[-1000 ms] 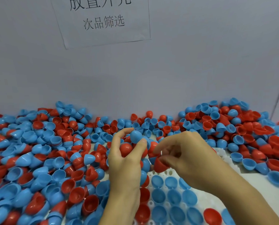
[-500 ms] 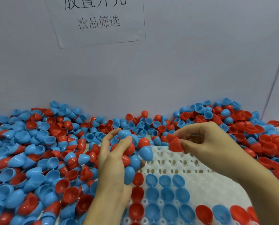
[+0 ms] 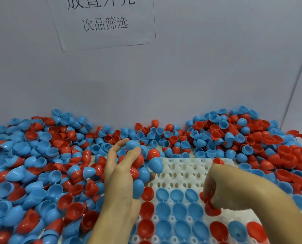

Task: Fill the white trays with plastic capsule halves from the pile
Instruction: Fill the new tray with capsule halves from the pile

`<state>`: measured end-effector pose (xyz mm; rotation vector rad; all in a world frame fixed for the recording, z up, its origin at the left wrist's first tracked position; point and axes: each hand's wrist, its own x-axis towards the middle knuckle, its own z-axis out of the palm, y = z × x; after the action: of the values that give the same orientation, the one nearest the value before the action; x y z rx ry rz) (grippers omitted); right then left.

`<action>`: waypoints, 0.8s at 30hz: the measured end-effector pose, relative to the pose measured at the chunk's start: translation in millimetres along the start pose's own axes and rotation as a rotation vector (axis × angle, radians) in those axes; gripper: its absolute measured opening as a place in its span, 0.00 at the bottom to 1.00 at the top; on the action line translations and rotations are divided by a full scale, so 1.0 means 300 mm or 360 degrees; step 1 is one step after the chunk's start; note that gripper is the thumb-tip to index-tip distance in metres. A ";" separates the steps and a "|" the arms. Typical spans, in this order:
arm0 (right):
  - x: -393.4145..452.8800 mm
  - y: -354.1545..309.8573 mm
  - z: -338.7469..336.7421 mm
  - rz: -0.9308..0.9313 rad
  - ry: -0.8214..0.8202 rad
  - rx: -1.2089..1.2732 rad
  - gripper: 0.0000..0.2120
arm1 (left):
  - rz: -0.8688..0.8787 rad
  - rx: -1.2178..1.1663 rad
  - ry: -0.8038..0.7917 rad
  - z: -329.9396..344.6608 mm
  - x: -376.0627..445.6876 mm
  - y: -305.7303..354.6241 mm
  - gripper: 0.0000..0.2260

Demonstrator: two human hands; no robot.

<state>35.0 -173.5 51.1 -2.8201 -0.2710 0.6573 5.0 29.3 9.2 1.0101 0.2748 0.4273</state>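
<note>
In the head view, your left hand (image 3: pixel 123 175) sits at centre frame, its grip curled round a clutch of red and blue capsule halves (image 3: pixel 141 162) stacked against the palm. Your right hand (image 3: pixel 222 192), at lower right, has its grip pinched on a red capsule half (image 3: pixel 211 208) held just over the white tray (image 3: pixel 187 169). The tray's nearer rows, along the bottom of the frame, already hold blue and red halves; the two or three rows toward the wall are bare holes, so I judge the tray roughly half filled. The pile (image 3: pixel 41 164) crowds the worktop left, behind and right of the tray, touching its far edge. Open room is only above the tray itself. The wall with its paper notice (image 3: pixel 104 22) closes off the upper frame.
</note>
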 end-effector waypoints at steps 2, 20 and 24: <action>-0.002 0.001 -0.005 -0.0001 -0.0005 0.0006 0.13 | -0.0003 -0.0009 -0.0004 0.002 0.000 0.000 0.12; 0.005 0.009 0.000 -0.0008 -0.0004 0.0107 0.06 | -0.0069 -0.0118 -0.0178 0.024 -0.024 -0.003 0.13; -0.006 0.016 -0.011 -0.0016 -0.0017 0.0053 0.08 | -0.0097 -0.0162 -0.0196 0.033 -0.034 -0.002 0.18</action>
<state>35.6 -179.0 53.5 -2.7829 -0.2735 0.6684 0.3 16.7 14.0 0.9221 0.1710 0.3189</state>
